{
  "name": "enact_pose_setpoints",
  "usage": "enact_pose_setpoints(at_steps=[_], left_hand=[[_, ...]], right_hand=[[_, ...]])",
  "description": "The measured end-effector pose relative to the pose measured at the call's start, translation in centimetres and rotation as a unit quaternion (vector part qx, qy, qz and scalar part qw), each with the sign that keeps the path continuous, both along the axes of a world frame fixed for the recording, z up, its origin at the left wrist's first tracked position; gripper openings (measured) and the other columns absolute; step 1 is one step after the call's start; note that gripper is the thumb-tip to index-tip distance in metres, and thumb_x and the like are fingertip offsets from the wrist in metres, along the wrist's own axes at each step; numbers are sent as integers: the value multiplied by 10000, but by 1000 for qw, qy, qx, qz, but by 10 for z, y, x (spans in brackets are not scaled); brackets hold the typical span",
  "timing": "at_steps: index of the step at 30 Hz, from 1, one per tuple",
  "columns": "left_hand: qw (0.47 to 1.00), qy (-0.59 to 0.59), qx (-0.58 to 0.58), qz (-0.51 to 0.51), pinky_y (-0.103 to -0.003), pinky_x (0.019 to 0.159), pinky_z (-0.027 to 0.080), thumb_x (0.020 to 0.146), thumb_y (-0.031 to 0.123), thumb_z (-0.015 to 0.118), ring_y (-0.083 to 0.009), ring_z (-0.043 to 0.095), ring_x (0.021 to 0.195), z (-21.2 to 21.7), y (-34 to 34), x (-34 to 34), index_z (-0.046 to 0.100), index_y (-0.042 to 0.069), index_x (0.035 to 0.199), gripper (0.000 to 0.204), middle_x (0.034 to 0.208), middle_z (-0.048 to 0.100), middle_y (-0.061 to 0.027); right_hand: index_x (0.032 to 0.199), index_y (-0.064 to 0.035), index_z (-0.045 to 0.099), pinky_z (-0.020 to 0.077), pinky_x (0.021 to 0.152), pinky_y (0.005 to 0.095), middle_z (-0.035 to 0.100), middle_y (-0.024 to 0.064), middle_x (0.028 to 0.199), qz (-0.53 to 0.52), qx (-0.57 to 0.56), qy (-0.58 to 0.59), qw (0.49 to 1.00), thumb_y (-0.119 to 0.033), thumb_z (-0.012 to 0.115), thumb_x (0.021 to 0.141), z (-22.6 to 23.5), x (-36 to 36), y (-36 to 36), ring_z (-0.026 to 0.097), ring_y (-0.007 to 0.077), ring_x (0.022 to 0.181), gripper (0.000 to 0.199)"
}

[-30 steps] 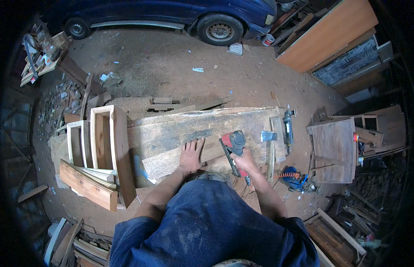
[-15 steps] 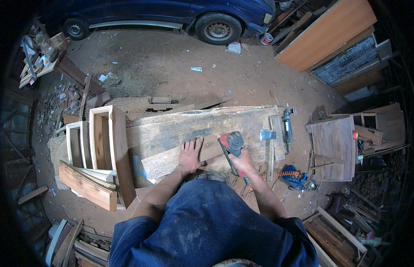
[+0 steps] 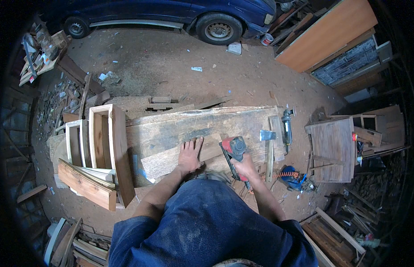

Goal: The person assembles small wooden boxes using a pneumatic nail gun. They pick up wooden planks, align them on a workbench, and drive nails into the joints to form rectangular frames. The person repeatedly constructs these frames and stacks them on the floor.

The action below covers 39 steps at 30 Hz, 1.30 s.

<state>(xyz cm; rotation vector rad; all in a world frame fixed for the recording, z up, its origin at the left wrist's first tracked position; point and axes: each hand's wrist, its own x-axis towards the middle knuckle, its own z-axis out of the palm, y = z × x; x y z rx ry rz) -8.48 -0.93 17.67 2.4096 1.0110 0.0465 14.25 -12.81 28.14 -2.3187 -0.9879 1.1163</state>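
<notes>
My left hand (image 3: 189, 154) lies flat with fingers stretched out on a light wooden board (image 3: 164, 162), which rests across the larger worn workbench top (image 3: 167, 127). In my right hand (image 3: 244, 164) is a red and black nail gun (image 3: 233, 147), gripped by its handle at the board's right end. Whether its nose touches the wood I cannot tell. A hatchet head (image 3: 267, 135) lies on the bench right of the nail gun, beside a narrow wood strip (image 3: 270, 160). Farther right is an angle grinder (image 3: 287, 129).
Wooden box frames (image 3: 120, 151) and loose boards (image 3: 86, 184) stand at the bench's left end. An orange coiled air hose (image 3: 284, 175) runs by a blue tool on the floor. A wooden cabinet (image 3: 332, 149) stands at right. A blue vehicle (image 3: 144, 11) is parked at the far side.
My right hand and the nail gun have shifted slightly right and toward me, and the gun has turned a little. My left hand stays on the board.
</notes>
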Motion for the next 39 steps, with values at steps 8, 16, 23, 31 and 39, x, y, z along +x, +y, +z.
enact_pose_setpoints(at_steps=[8,16,23,31,39], left_hand=[[1000,-18,-3,7,-548,1184,240,732,457,787,-397,393,1367,0,-1,0,262,79,1599,1081,1473,423,-235],[1000,-7,5,-2,-550,1185,237,735,484,795,-410,386,1371,0,0,0,249,81,1603,1101,1472,423,-236],[1000,-10,-2,5,-554,1184,243,728,513,787,-409,380,1376,3,-2,1,256,81,1601,1109,1478,419,-234],[1000,-8,-3,7,-552,1186,240,728,506,781,-408,384,1373,3,-2,2,273,78,1594,1091,1486,414,-236],[1000,21,-6,1,-530,1182,259,754,466,756,-393,388,1367,8,0,4,252,99,1605,1055,1515,388,-218]], right_hand=[[1109,20,712,541,861,407,748,223,1003,-3,51,10,999,-212,699,823,-15,1,-10,726,339,974,368],[1074,29,712,546,828,414,738,243,947,5,40,-11,999,-231,686,809,-17,3,-11,731,351,933,373],[1070,19,715,539,844,417,744,231,954,-13,19,-13,1000,-254,689,811,-11,3,-21,731,357,950,377],[1039,11,726,541,831,424,746,227,923,-8,36,-19,999,-257,696,809,-19,5,-29,737,343,931,354],[1019,1,733,541,821,436,741,228,898,-20,42,11,999,-258,695,806,-9,1,-27,731,371,914,337]])
